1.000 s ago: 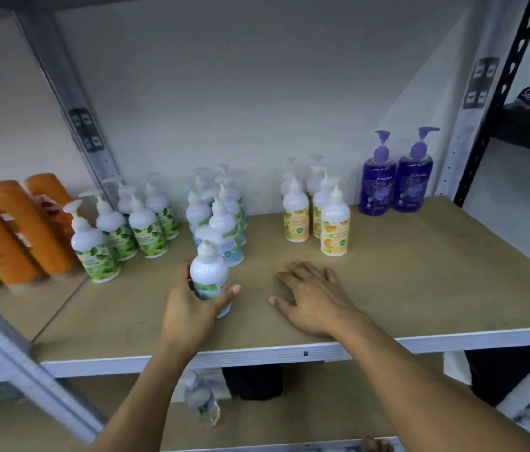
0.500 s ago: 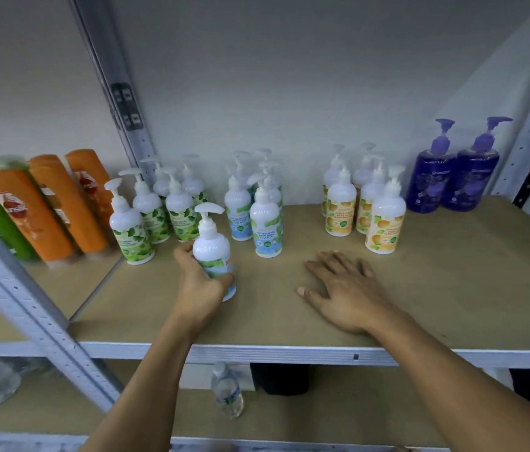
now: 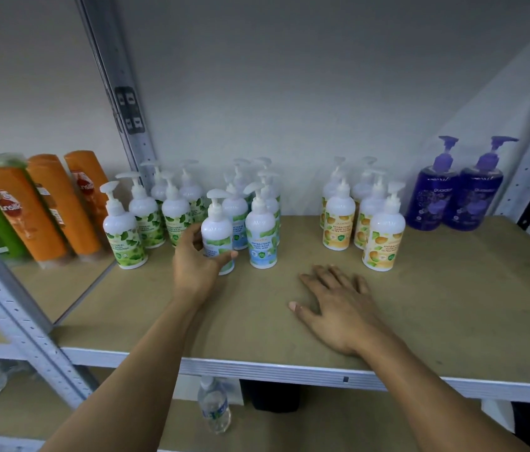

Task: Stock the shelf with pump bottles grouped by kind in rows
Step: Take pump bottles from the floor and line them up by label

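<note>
Gripping opaque white pump bottle (image 3: 216,228) with left hand (image 3: 197,265), upright on shelf (image 3: 452,305), nine o'clock of cool-mint bottle (image 3: 262,238). Resting right hand (image 3: 338,309) flat, fingers straight, four o'clock of it.

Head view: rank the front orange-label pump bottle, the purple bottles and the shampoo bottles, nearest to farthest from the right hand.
1. The front orange-label pump bottle, just beyond the right hand, slightly right.
2. The purple bottles, back right corner.
3. The shampoo bottles, far left, next bay.
</note>
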The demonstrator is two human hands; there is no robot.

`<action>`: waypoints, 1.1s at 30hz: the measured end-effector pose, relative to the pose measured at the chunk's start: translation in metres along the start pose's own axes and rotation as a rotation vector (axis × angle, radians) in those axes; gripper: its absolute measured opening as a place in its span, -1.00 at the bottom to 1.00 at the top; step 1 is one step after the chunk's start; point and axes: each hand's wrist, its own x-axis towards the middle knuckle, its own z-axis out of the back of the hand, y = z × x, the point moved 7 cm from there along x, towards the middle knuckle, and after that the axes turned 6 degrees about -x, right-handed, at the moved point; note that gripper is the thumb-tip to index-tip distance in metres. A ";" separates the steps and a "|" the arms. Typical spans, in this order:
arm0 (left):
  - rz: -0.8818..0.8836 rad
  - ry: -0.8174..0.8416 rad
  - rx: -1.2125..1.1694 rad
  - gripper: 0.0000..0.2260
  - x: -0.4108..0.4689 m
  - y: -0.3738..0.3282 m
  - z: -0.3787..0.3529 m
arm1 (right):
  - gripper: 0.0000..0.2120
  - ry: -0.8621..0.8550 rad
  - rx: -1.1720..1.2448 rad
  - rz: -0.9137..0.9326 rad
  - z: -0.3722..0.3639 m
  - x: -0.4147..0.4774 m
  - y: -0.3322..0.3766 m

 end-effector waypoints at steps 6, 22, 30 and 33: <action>0.018 0.001 -0.064 -0.30 0.001 0.006 -0.011 | -0.32 -0.005 0.003 0.004 0.002 0.000 0.000; 0.106 0.112 0.029 -0.50 0.006 0.025 -0.016 | -0.31 -0.008 0.003 0.002 0.002 0.000 0.001; 0.120 0.083 0.024 -0.47 0.005 0.022 -0.018 | -0.31 -0.006 0.002 -0.004 0.001 -0.001 0.001; 0.134 0.157 0.005 -0.51 0.010 0.025 -0.017 | -0.32 -0.007 0.006 -0.003 0.002 -0.001 0.001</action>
